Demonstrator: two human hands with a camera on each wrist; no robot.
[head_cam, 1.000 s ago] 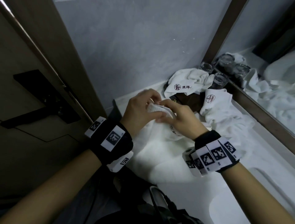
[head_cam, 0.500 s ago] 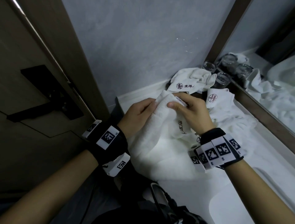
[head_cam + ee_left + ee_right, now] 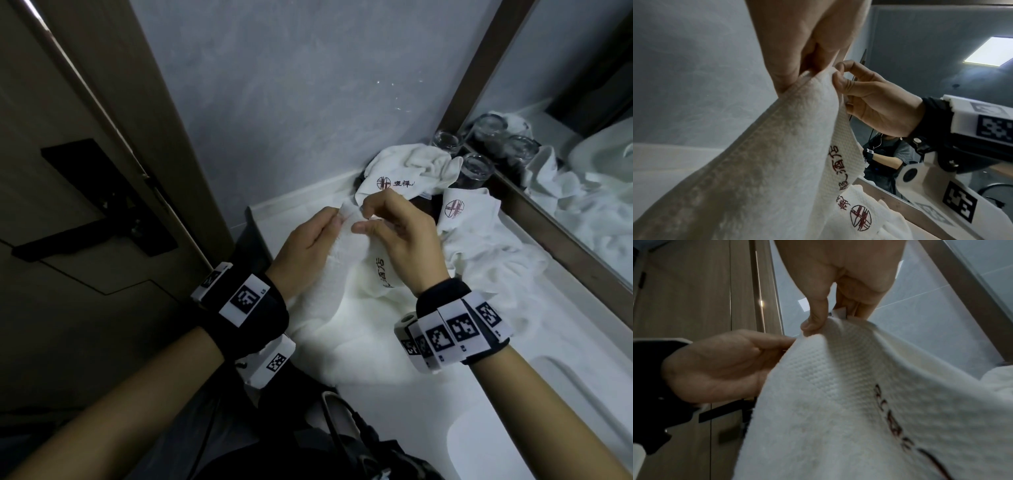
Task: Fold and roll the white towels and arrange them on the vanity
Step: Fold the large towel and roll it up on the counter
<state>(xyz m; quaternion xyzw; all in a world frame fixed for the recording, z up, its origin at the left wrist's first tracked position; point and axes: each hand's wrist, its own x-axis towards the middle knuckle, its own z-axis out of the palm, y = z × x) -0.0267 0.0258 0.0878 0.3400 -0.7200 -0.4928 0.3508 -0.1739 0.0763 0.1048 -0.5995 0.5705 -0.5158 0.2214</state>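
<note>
Above the vanity [image 3: 394, 404], both the left hand [image 3: 308, 243] and right hand [image 3: 400, 236] pinch a towel [image 3: 346, 291] corner, hiding its edge.

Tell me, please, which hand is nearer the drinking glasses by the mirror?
Right. The right hand sits just below-left of the glasses; the left hand lies farther left.

The head view is dim and bluish; the door [image 3: 78, 240] lies in shadow while the towel [image 3: 346, 308] glows bright. Straight lines bow toward the edges. A ceiling panel [image 3: 988, 52] glares in the left wrist view. The right wrist view is soft and grainy.
</note>
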